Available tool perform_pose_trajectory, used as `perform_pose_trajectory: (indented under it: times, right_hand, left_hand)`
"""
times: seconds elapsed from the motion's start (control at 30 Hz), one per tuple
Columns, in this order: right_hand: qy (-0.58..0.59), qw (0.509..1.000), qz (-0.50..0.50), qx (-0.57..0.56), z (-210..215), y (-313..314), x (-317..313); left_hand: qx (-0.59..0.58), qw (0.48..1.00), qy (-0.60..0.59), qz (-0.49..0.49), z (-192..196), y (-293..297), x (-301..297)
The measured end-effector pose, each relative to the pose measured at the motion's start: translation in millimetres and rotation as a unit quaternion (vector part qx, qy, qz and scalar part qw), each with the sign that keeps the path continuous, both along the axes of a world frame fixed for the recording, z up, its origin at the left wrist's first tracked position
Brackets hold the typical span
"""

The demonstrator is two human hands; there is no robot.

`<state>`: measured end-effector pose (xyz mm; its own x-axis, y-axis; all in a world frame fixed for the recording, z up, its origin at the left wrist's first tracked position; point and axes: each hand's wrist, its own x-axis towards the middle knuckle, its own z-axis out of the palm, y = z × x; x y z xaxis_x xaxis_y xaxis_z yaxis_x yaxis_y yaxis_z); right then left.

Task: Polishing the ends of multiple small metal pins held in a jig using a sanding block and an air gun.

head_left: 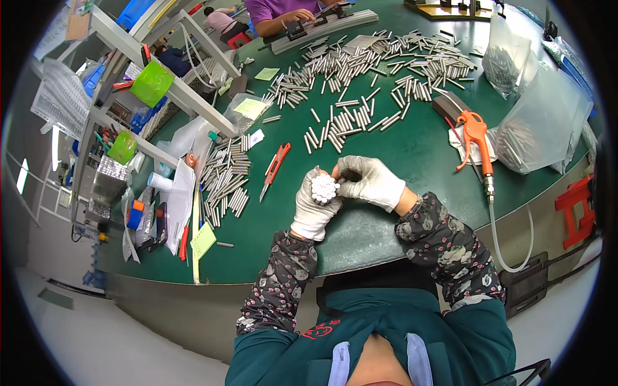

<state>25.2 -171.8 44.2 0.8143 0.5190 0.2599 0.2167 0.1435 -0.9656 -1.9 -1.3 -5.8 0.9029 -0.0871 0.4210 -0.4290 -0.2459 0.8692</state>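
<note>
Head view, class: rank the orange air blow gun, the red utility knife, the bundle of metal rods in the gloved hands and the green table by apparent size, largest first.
1. green table
2. orange air blow gun
3. red utility knife, though the gun looks only slightly longer, so unsure
4. bundle of metal rods, seen end-on in the left hand, so its length is hidden

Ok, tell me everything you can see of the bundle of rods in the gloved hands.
The bundle of rods is a tight cluster of short, silvery, metal-looking cylinders, seen end-on so their round ends face the camera. The left hand, in a white glove, wraps around it from below; the right hand, also gloved, touches its right side. It is held above the near part of the green table. The count is too small to tell.
</note>
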Motion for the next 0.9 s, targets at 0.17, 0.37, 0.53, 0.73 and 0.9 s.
perform_pose_trajectory:
  times: [0.17,0.37,0.53,0.73,0.9]
  right_hand:
    - [0.002,1.000,-0.004,-0.007,-0.7,-0.9,1.0]
    - [0.030,0.999,0.006,0.011,-1.5,-0.6,1.0]
    - [0.050,0.999,0.011,0.014,-1.4,-0.2,1.2]
    - [0.051,0.998,0.010,0.018,-2.4,1.3,1.7]
    - [0.064,0.997,0.016,0.030,-2.1,1.0,1.5]
  left_hand:
    - [-0.151,0.984,0.076,-0.060,8.3,-6.2,-2.0]
    - [-0.135,0.985,0.078,-0.069,2.4,-2.1,0.0]
    - [-0.098,0.989,0.085,-0.066,5.5,-0.2,1.4]
    - [-0.012,0.997,0.040,-0.061,5.9,2.8,4.9]
    - [-0.009,0.997,0.049,-0.056,11.6,-1.4,3.3]
